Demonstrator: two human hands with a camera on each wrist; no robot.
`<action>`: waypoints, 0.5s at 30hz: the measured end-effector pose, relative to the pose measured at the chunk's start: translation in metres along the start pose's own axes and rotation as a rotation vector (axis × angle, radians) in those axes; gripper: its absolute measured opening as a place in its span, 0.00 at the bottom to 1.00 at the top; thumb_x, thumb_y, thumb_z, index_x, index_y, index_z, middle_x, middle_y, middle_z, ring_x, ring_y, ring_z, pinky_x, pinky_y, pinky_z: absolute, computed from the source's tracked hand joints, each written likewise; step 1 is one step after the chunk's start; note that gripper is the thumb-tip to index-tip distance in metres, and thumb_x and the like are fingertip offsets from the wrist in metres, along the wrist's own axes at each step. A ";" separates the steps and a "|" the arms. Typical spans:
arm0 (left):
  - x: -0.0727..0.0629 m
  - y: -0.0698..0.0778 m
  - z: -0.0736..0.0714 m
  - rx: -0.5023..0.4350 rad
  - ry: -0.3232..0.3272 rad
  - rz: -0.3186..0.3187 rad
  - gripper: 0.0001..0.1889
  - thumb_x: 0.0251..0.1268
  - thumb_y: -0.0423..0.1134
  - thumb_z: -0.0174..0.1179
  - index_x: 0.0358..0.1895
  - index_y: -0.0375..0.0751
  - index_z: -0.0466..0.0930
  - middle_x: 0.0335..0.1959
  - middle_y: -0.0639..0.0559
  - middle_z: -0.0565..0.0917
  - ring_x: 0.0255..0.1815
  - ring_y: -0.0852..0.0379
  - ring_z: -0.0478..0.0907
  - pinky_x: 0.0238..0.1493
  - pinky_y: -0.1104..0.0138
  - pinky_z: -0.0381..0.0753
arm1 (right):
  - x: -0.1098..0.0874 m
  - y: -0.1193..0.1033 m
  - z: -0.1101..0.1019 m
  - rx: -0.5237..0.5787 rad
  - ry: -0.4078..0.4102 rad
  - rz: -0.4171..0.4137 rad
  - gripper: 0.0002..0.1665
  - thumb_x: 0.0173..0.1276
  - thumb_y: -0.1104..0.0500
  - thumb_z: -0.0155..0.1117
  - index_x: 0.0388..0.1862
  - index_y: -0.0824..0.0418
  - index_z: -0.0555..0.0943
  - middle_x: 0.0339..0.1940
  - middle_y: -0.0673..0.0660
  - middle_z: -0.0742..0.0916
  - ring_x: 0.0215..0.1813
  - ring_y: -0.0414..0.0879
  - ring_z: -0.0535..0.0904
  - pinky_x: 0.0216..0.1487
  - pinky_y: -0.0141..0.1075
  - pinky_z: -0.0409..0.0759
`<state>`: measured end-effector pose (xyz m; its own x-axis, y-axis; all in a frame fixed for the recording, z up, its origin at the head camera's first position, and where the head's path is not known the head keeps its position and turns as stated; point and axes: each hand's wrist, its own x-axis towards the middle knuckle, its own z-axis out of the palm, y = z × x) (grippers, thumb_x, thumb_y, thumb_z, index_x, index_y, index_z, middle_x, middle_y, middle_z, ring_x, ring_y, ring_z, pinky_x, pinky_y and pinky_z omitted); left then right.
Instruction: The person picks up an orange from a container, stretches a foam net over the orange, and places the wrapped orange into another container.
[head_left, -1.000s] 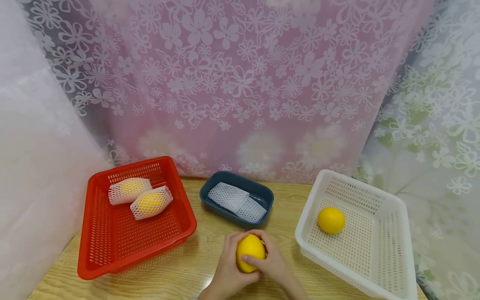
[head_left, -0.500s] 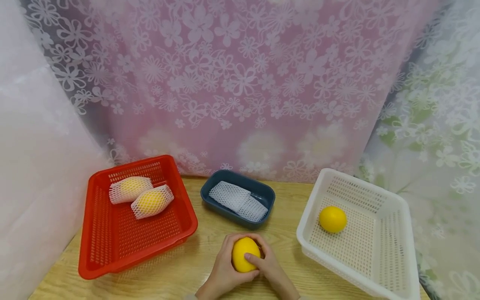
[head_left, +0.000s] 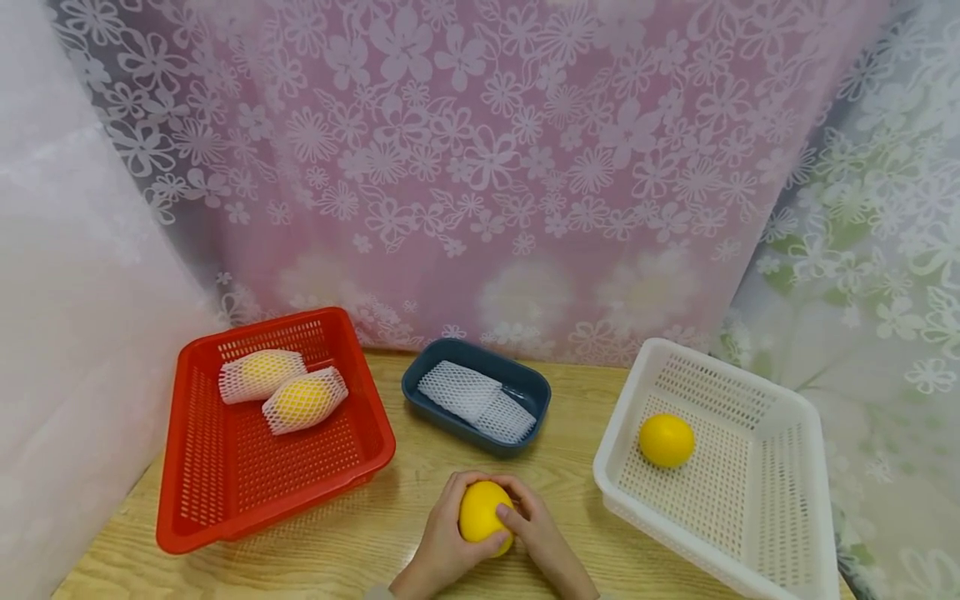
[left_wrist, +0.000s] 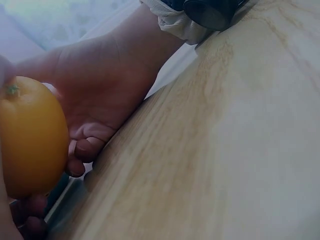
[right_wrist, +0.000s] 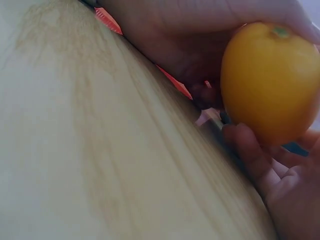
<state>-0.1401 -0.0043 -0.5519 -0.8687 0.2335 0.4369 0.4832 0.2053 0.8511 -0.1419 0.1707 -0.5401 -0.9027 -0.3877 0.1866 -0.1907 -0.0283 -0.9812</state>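
Low over the front of the table, I hold a smooth oval orange [head_left: 478,510] between both hands. My left hand [head_left: 441,542] grips it from the left, the thumb lying along its near side. From the right, my right hand [head_left: 546,546] curls round it, with the thumb pressed on its upper right face. A small green stem scar shows at one end of the orange [right_wrist: 272,82] in the right wrist view. The right hand's fingers [right_wrist: 250,155] touch its underside there. In the head view the far fingers are partly hidden behind the fruit.
Left stands a red basket [head_left: 300,492] with two fruits [head_left: 306,400] in white foam net sleeves. A dark blue tray [head_left: 476,350] behind my hands holds flat foam nets [head_left: 459,390]. On the right, a white basket [head_left: 720,500] holds another orange [head_left: 667,441]. A floral curtain [head_left: 480,167] hangs behind.
Both hands have drawn the orange slightly left and nearer to me, tilting it a little. The right thumb has shifted up its right side. The baskets and tray stay put.
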 end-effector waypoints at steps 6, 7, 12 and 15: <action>0.001 0.002 0.000 -0.040 0.073 -0.058 0.30 0.52 0.48 0.73 0.58 0.49 0.73 0.51 0.60 0.77 0.47 0.59 0.77 0.49 0.63 0.78 | 0.002 0.004 -0.001 0.047 -0.033 -0.056 0.23 0.78 0.64 0.47 0.69 0.71 0.67 0.66 0.73 0.72 0.61 0.45 0.76 0.59 0.36 0.76; 0.001 0.002 0.000 -0.046 0.087 -0.067 0.29 0.53 0.48 0.73 0.58 0.50 0.74 0.51 0.61 0.77 0.47 0.59 0.77 0.49 0.64 0.78 | 0.002 0.004 -0.001 0.060 -0.043 -0.073 0.24 0.78 0.65 0.47 0.69 0.71 0.66 0.67 0.74 0.71 0.61 0.45 0.76 0.59 0.37 0.76; 0.002 0.001 -0.002 -0.102 0.150 -0.089 0.19 0.60 0.42 0.66 0.54 0.49 0.76 0.46 0.60 0.81 0.41 0.60 0.78 0.43 0.66 0.79 | -0.001 0.004 -0.003 0.138 -0.130 -0.116 0.30 0.74 0.68 0.49 0.74 0.69 0.61 0.67 0.72 0.71 0.48 0.47 0.82 0.43 0.38 0.84; 0.003 0.000 -0.003 -0.087 0.185 -0.114 0.12 0.65 0.41 0.61 0.51 0.51 0.78 0.42 0.61 0.82 0.38 0.61 0.78 0.42 0.67 0.79 | -0.003 0.005 -0.004 0.143 -0.175 -0.106 0.38 0.69 0.71 0.57 0.76 0.65 0.58 0.69 0.69 0.70 0.45 0.48 0.83 0.41 0.39 0.84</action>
<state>-0.1428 -0.0064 -0.5501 -0.9261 0.0332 0.3759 0.3768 0.1357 0.9163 -0.1417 0.1752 -0.5458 -0.7973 -0.5293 0.2902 -0.2134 -0.2026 -0.9557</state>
